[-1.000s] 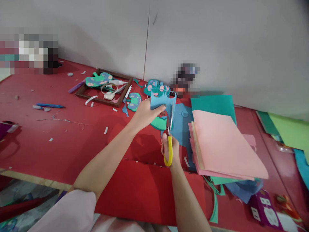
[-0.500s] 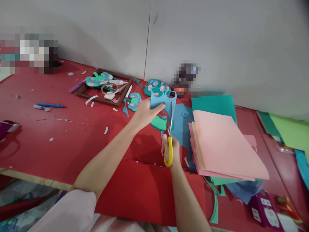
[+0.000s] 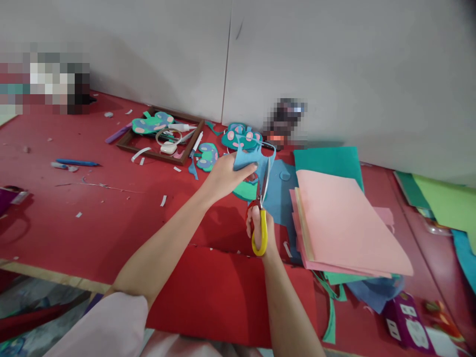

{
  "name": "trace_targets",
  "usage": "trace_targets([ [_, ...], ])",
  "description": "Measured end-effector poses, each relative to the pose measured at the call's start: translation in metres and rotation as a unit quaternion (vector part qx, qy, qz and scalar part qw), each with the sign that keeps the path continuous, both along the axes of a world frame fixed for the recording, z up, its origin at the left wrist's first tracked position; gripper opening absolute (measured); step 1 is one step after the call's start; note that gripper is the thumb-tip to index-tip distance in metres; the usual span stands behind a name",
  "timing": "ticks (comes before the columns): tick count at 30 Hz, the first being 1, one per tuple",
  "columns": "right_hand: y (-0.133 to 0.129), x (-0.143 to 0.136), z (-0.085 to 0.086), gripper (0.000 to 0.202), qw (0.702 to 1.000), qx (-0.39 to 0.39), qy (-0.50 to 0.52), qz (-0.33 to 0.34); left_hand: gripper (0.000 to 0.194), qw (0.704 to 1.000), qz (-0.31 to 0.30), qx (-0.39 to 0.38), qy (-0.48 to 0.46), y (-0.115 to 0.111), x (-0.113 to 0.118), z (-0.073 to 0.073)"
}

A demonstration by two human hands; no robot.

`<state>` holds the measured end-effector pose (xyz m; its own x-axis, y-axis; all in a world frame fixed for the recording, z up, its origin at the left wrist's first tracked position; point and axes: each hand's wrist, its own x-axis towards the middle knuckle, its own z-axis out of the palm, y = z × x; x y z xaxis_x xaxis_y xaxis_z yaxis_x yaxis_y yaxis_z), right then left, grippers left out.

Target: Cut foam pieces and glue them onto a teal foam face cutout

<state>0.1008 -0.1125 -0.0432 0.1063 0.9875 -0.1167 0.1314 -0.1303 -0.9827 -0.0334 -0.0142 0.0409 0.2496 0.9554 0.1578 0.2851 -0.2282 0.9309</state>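
Clamps a light blue sheet (image 3: 246, 157) in the left hand (image 3: 225, 176), raised above the red tabletop (image 3: 111, 223), likely to keep its edge steady for cutting; grips scissors (image 3: 264, 218) in the right hand (image 3: 270, 233), aimed forward along the sheet's right side.

The scissors (image 3: 265, 237), yellow and red at the handles, point forward, their metal blades at the right edge of a blue sheet (image 3: 244, 156). The thin sheet is raised, with rounded notches and a narrow curving strip along its far edge.
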Motion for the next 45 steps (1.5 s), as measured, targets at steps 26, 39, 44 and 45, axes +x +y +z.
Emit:
trace_targets([
  [26, -0.0013, 0.0002, 0.0008, 0.043, 0.998, -0.031, 0.017, -0.047, 0.021, 0.999, -0.052, -0.007, 0.014, -0.0022, -0.0006, 0.0061],
  [39, -0.0010, -0.0010, 0.0042, 0.045, 0.998, -0.046, -0.007, -0.043, 0.019, 0.999, -0.043, -0.018, 0.023, -0.0017, -0.0024, 0.0061],
  [44, -0.0012, -0.0010, 0.0039, 0.045, 0.998, -0.044, -0.009, -0.044, 0.020, 0.999, -0.044, -0.021, 0.025, -0.0003, -0.0029, 0.0047],
  [45, -0.0012, -0.0013, 0.0037, 0.045, 0.998, -0.045, -0.007, -0.046, 0.020, 0.998, -0.045, -0.019, 0.025, -0.0003, -0.0028, 0.0045],
])
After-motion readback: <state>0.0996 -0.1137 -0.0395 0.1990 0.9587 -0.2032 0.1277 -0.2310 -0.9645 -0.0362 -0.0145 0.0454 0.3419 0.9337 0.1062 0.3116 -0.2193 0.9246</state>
